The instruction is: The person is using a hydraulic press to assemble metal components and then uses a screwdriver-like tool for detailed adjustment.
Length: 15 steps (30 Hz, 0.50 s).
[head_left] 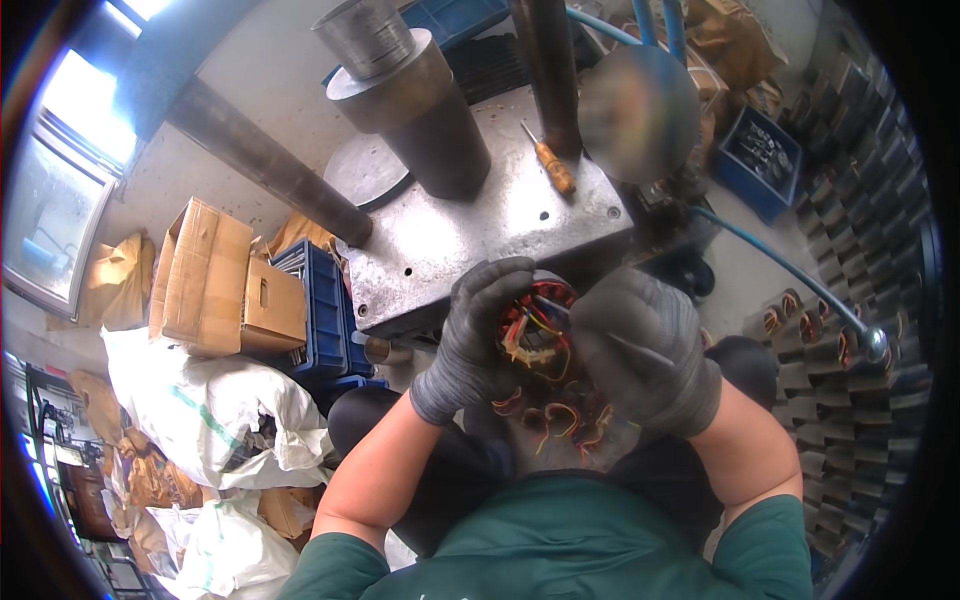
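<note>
My left hand, in a grey glove, is wrapped round the side of a motor stator with red windings and loose red, yellow and white wires. The stator is held up in front of my knees, close to the near edge of a metal press bed. My right hand, also gloved, is closed in a fist at the stator's right side and slightly smeared. A thin grey rod shows between the fist and the windings; whether my fingers hold it is hidden. More wired stators stand low between my legs.
On the press bed lies a wooden-handled screwdriver beside steel columns and a thick cylinder. Cartons, blue crates and white sacks crowd the left. Stacked grey cores line the right, near a blue lever.
</note>
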Each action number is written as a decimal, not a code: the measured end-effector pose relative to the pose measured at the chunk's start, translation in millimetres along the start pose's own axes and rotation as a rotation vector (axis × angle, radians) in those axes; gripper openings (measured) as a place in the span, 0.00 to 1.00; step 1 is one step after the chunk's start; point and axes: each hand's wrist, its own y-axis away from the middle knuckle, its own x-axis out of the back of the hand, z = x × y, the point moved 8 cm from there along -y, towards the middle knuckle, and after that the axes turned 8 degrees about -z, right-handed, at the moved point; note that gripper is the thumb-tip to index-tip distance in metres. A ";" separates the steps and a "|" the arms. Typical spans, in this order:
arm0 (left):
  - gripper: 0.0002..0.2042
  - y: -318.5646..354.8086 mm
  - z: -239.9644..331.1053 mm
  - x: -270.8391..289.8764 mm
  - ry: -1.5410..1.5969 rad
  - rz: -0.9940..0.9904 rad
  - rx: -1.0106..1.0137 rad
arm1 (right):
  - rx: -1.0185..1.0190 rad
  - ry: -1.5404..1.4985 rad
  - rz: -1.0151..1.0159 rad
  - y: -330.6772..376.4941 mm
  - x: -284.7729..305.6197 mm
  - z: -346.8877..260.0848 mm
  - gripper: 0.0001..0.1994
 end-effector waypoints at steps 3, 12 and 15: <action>0.51 -1.6 3.9 -1.1 0.023 -0.012 -0.002 | -0.019 -0.015 -0.006 1.2 1.8 3.1 0.08; 0.47 -12.7 12.7 1.4 0.012 0.034 -0.005 | 0.118 0.180 0.013 8.4 -13.3 -3.4 0.10; 0.43 -8.8 12.8 6.9 -0.142 0.076 -0.021 | 0.162 0.171 -0.015 8.7 1.3 -16.4 0.10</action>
